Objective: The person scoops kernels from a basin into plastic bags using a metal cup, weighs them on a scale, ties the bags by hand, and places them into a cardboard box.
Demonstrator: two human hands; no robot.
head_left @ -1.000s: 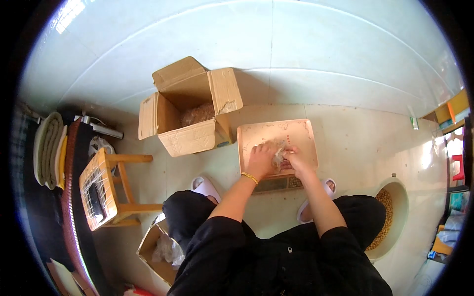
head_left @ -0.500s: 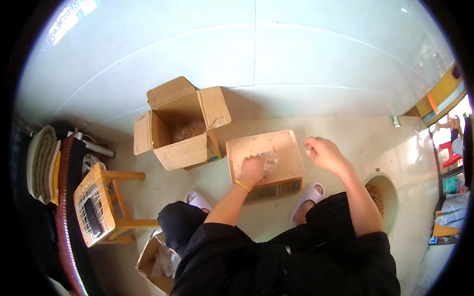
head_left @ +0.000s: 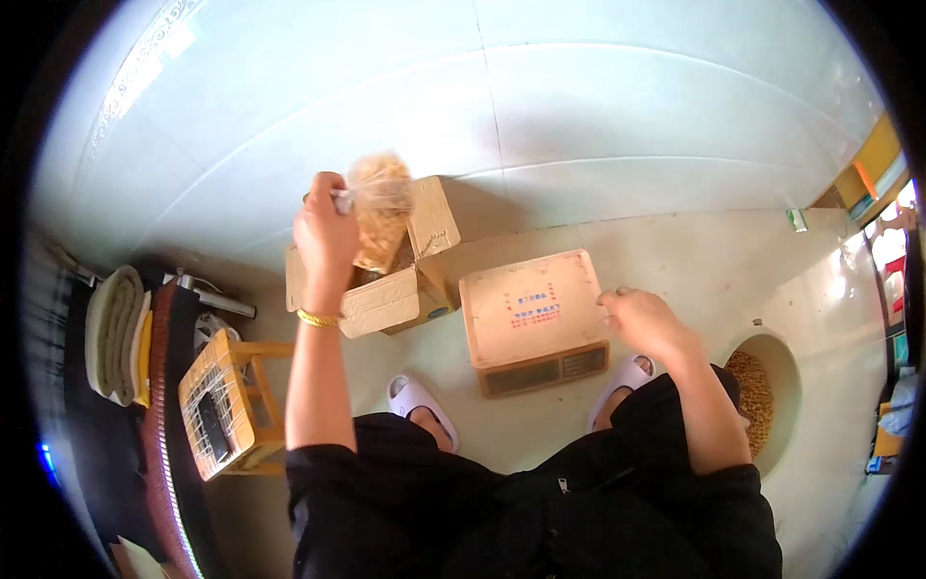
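Observation:
My left hand is closed on the gathered neck of a clear plastic bag. Pale yellow-brown pieces fill the bag, which hangs above an open cardboard box. The box's flaps stand out, and the bag hides much of its inside. In front of me a tabletop scale with blue and red print on its flat top rests on the floor. My right hand has its fingers curled together at the scale's right edge; whether they touch it or hold something small, I cannot make out.
A round tub of small brown pieces stands by my right leg. To the left are a wooden stool with a black object on it and folded cloths. A tiled wall rises behind the box. Shelves line the right.
My left hand has lifted the bag off the scale and carried it left and up, over the cardboard box. My right hand has shifted slightly down, closer to the scale's edge.

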